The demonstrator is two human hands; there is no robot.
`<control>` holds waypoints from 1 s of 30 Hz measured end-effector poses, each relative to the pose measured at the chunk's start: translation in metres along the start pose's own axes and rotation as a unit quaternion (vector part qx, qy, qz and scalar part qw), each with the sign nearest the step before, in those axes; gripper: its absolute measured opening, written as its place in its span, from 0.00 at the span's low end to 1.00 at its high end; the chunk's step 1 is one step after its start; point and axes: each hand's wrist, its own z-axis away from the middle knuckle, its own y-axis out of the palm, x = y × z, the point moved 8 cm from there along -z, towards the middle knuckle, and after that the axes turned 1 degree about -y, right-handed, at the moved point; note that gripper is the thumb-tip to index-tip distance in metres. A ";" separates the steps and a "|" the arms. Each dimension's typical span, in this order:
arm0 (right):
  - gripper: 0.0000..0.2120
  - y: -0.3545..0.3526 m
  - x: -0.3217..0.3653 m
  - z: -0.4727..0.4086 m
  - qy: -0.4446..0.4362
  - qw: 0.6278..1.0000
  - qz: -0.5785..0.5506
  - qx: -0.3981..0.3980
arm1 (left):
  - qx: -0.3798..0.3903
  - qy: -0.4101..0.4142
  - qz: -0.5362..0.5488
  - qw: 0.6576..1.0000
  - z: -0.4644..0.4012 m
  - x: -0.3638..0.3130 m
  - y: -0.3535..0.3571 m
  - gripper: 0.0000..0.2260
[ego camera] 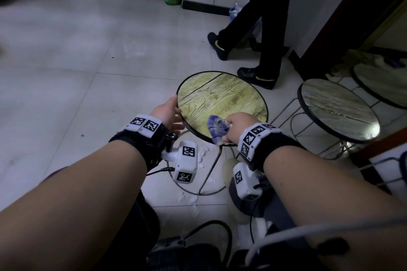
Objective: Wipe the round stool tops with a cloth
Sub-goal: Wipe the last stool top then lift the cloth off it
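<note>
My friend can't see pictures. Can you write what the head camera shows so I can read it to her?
A person's right hand presses a blue checked cloth on the near edge of a round wood-grain stool top, while the left hand steadies its rim. Two more round stools stand to the right, and another person's legs stand behind on the tiled floor.

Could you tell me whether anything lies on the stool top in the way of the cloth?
Nothing visible does. The right hand holds the cloth at the near edge of the stool top, and the wood beyond it is bare. The left hand touches only the rim.
</note>
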 end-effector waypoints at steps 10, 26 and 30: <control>0.07 0.005 -0.006 -0.005 0.001 1.000 -0.017 -0.002 | -0.007 -0.010 -0.023 1.000 -0.005 0.004 0.003 0.24; 0.07 -0.006 -0.040 -0.014 0.047 0.998 -0.019 -0.023 | -0.003 -0.009 -0.014 1.000 -0.016 0.004 -0.003 0.24; 0.07 -0.006 -0.036 -0.018 0.053 0.998 -0.004 -0.016 | -0.006 -0.006 -0.011 1.000 -0.024 0.002 -0.008 0.24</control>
